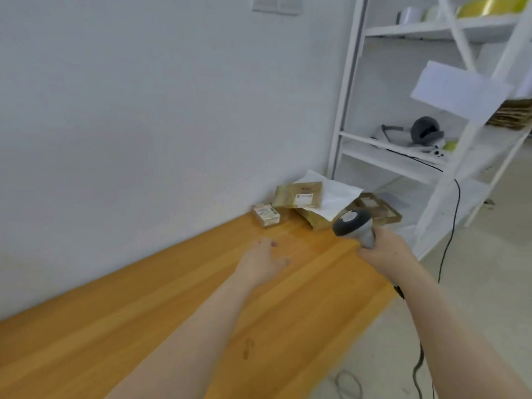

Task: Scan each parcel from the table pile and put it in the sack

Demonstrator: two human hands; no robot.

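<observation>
The right hand (pixel 384 249) grips a grey-and-white handheld barcode scanner (pixel 354 226) by its handle, its head aimed toward the pile. The left hand (pixel 263 262) reaches over the orange wooden table (pixel 144 312), fingers loosely spread, holding nothing. The pile of brown and white parcels (pixel 311 203) lies at the table's far end against the wall, beside a white metal shelf rack (pixel 431 139).

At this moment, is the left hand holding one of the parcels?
No, the left hand reaches empty over the table, fingers loose and short of the parcel pile; the right hand grips the scanner.
</observation>
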